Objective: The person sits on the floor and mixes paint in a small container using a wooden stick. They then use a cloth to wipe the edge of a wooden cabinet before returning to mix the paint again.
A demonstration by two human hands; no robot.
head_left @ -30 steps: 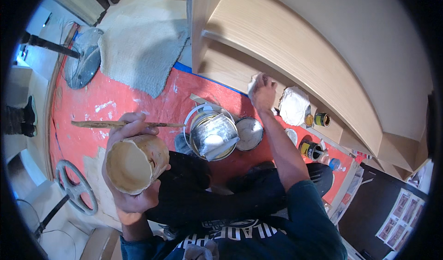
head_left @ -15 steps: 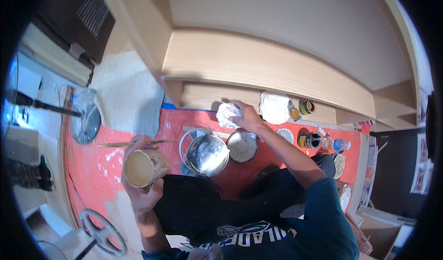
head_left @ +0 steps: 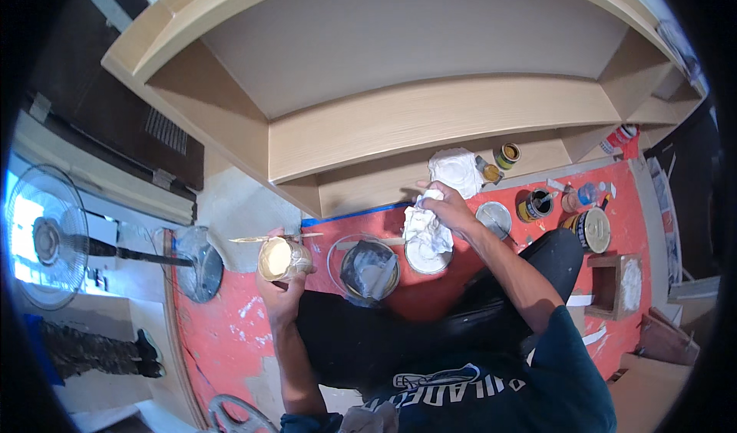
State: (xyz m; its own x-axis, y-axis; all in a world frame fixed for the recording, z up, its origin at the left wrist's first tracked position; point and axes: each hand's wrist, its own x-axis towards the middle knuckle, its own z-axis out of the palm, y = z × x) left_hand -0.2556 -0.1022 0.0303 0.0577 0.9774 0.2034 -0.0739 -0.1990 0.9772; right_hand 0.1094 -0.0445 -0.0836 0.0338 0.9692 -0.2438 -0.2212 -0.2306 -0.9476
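My left hand (head_left: 281, 295) is wrapped round a cream-coated tub (head_left: 295, 261) with pale paste inside, and a thin wooden stick (head_left: 247, 240) lies crosswise at its top. My right hand (head_left: 453, 210) grips a crumpled white cloth (head_left: 424, 229), which hangs over a round white can (head_left: 428, 262); whether they touch I cannot tell. Left of that can is a metal bucket (head_left: 368, 275) with a grey sheet in it and a handle. A grey lid or tin (head_left: 494, 219) is just right of my right hand, and a white bundle (head_left: 453, 170) lies behind it on the bottom shelf.
A wooden shelf unit (head_left: 414, 137) curves across the back. Open tins (head_left: 535, 205), a plastic bottle (head_left: 587, 194), a larger can (head_left: 593, 229) and a wooden box (head_left: 614, 287) stand at right on red floor sheeting (head_left: 230, 333). A standing fan (head_left: 47, 233) is at left.
My right hand has brought the white cloth away from the lower shelf, toward me and over the white can. The view has shifted, showing more of the shelf unit and fan.
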